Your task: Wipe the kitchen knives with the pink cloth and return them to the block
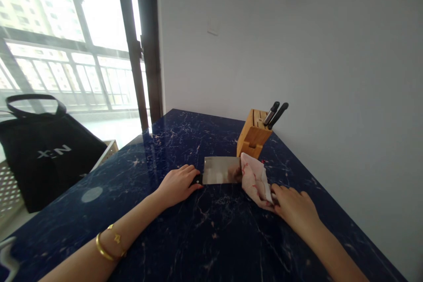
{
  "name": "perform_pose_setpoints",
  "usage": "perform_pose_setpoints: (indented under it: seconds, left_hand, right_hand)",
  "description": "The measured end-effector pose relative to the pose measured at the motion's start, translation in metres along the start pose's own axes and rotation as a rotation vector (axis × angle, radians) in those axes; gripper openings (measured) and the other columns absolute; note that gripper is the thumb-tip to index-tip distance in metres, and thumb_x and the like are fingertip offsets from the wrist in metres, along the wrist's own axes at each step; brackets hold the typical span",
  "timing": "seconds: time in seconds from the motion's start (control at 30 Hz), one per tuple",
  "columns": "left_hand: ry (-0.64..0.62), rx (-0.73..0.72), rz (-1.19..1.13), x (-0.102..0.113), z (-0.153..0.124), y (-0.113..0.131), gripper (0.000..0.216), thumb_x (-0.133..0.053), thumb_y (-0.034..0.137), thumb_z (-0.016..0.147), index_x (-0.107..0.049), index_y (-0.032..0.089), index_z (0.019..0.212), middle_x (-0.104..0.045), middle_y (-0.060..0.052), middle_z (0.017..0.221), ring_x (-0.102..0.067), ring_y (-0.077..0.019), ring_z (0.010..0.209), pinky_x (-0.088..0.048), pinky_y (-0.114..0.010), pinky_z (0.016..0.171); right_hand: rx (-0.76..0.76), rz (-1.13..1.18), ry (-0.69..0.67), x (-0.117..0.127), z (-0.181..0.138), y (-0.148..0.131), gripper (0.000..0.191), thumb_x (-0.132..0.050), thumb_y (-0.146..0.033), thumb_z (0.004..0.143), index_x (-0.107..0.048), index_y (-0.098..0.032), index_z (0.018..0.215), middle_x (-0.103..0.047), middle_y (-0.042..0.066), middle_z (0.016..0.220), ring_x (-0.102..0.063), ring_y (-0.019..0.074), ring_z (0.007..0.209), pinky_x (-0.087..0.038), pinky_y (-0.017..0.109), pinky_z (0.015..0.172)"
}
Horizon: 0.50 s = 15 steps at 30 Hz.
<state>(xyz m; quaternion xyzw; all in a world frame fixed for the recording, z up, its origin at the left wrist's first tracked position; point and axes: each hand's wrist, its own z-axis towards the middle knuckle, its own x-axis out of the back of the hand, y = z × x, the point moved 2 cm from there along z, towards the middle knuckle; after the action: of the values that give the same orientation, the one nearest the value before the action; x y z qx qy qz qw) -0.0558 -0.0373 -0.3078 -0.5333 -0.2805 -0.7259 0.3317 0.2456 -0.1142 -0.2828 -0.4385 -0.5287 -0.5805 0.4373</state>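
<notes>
My left hand (176, 183) is closed around the dark handle of a cleaver (220, 170), whose wide steel blade stands on edge on the dark blue marble table (185, 229). At the blade's far end, my right hand (294, 209) grips a white cloth with red marks (256, 179). The cloth presses against the blade's right tip. A gold bracelet sits on my left wrist.
A wooden knife block (254, 134) with two black-handled knives (276, 114) stands just behind the cleaver, near the white wall. A black bag (42, 150) rests on a pale crate left of the table, beside the large window.
</notes>
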Motion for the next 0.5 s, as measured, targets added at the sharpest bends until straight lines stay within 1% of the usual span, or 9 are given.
perform_pose_setpoints:
  seconds: [0.07,0.13,0.2,0.27,0.33,0.4,0.43,0.5]
  left_hand:
    - [-0.003,0.0,-0.001,0.0,0.0,0.0,0.036,-0.039,0.047,0.085,-0.054,0.02,0.104,-0.058,-0.005,0.094,-0.054,-0.0208,0.09,-0.043,-0.031,0.071]
    - [-0.003,0.001,-0.002,0.0,0.001,0.001,0.036,-0.039,0.047,0.085,-0.054,0.021,0.104,-0.059,-0.005,0.094,-0.054,-0.0209,0.09,-0.043,-0.031,0.071]
    - [0.0,0.005,-0.004,0.001,0.0,0.001,0.035,-0.04,0.047,0.085,-0.054,0.021,0.104,-0.059,-0.005,0.094,-0.054,-0.021,0.09,-0.043,-0.031,0.072]
    - [0.003,0.012,-0.006,0.001,0.0,0.001,0.035,-0.041,0.046,0.085,-0.054,0.021,0.105,-0.059,-0.005,0.094,-0.054,-0.0209,0.091,-0.043,-0.031,0.073]
    - [0.003,0.017,-0.008,0.001,-0.001,0.001,0.034,-0.041,0.046,0.085,-0.054,0.021,0.104,-0.059,-0.005,0.093,-0.054,-0.0206,0.09,-0.043,-0.03,0.072]
    - [0.006,0.018,-0.004,0.001,-0.001,0.001,0.034,-0.042,0.046,0.085,-0.054,0.021,0.104,-0.058,-0.005,0.093,-0.055,-0.0205,0.09,-0.043,-0.03,0.071]
    - [0.008,0.017,0.001,0.001,-0.001,0.001,0.034,-0.042,0.046,0.085,-0.054,0.021,0.104,-0.058,-0.005,0.093,-0.055,-0.0205,0.089,-0.043,-0.03,0.071]
    - [0.011,0.009,0.012,0.0,-0.001,0.001,0.034,-0.041,0.046,0.085,-0.053,0.02,0.104,-0.058,-0.005,0.093,-0.055,-0.0208,0.089,-0.043,-0.03,0.071]
  right_hand:
    - [-0.005,0.043,-0.041,0.006,0.004,0.006,0.021,-0.06,-0.02,0.066,-0.06,-0.024,0.087,-0.065,0.006,0.088,-0.058,0.0276,0.087,-0.033,0.033,0.065]
    - [0.005,0.079,-0.034,0.015,0.01,0.004,0.018,-0.062,-0.022,0.064,-0.061,-0.023,0.082,-0.065,0.006,0.085,-0.057,0.0283,0.087,-0.035,0.033,0.064]
    - [0.02,0.12,0.045,0.026,0.019,-0.01,0.013,-0.058,-0.024,0.069,-0.061,-0.021,0.082,-0.064,0.008,0.085,-0.057,0.028,0.088,-0.037,0.033,0.065]
    - [0.074,0.225,0.144,0.031,0.032,-0.032,0.017,-0.052,-0.026,0.076,-0.058,-0.017,0.089,-0.063,0.012,0.092,-0.057,0.0256,0.088,-0.04,0.033,0.07]
    - [0.098,0.34,0.258,0.028,0.046,-0.052,0.024,-0.048,-0.024,0.08,-0.054,-0.013,0.101,-0.06,0.014,0.101,-0.055,0.0246,0.096,-0.04,0.032,0.077]
    - [0.121,0.438,0.338,0.019,0.058,-0.065,0.032,-0.047,-0.019,0.08,-0.047,-0.012,0.11,-0.058,0.015,0.106,-0.053,0.0234,0.101,-0.04,0.031,0.08]
    - [0.126,0.478,0.359,0.013,0.062,-0.068,0.032,-0.046,-0.015,0.079,-0.045,-0.012,0.111,-0.058,0.014,0.105,-0.053,0.0225,0.1,-0.04,0.031,0.081]
    - [0.114,0.578,0.372,0.001,0.069,-0.065,0.029,-0.043,-0.01,0.078,-0.046,-0.014,0.106,-0.059,0.012,0.101,-0.055,0.0202,0.096,-0.041,0.029,0.079]
